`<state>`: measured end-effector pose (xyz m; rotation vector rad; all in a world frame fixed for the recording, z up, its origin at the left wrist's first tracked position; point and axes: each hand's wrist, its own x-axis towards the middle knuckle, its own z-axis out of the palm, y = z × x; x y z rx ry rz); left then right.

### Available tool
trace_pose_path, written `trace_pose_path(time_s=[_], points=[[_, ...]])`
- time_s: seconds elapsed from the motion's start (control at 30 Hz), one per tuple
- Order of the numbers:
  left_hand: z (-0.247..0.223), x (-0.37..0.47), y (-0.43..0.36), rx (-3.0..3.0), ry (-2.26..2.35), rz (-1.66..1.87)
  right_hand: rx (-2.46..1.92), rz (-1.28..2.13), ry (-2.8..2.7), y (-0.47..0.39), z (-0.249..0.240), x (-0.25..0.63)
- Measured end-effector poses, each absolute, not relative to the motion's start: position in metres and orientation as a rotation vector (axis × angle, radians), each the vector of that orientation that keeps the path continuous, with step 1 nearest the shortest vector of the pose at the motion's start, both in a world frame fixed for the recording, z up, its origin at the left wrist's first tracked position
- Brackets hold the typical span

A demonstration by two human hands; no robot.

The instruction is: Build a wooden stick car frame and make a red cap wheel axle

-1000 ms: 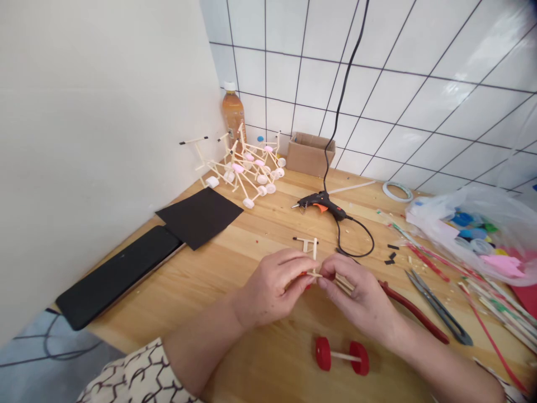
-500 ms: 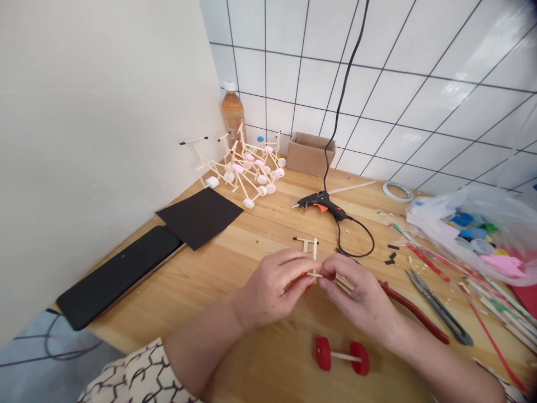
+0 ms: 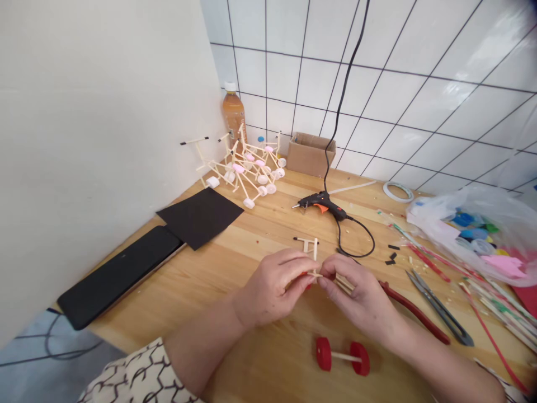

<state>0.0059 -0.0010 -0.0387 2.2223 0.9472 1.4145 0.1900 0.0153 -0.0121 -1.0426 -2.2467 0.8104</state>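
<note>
My left hand (image 3: 279,285) and my right hand (image 3: 356,285) meet over the middle of the table, fingertips pinched on thin pale wooden sticks (image 3: 315,249) joined together. One stick stands upright between the hands. A bit of red shows under the left fingers, mostly hidden. Just behind the hands, a small T-shaped stick piece with black ends (image 3: 306,242) is visible. In front of them lies a pair of red wheels (image 3: 323,354) on a pale stick axle. The red handle of a tool (image 3: 415,313) extends from beneath my right hand.
Beyond the hands lies a black glue gun (image 3: 323,202) with its cable. Small stick tricycles (image 3: 251,168) stand at back left near a bottle (image 3: 234,112) and cardboard box (image 3: 310,154). Black sheet (image 3: 201,215), phone (image 3: 121,274), snips (image 3: 440,308), and a bag of caps (image 3: 474,229) surround the workspace.
</note>
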Motion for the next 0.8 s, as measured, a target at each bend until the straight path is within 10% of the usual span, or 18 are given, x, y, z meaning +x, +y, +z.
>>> trace_pose_path(time_s=[0.8], points=[[-0.0398,0.0058,-0.0003,2.217,0.937,1.426,-1.037,0.82,-2.245,0.016,-0.0138,0.1907]])
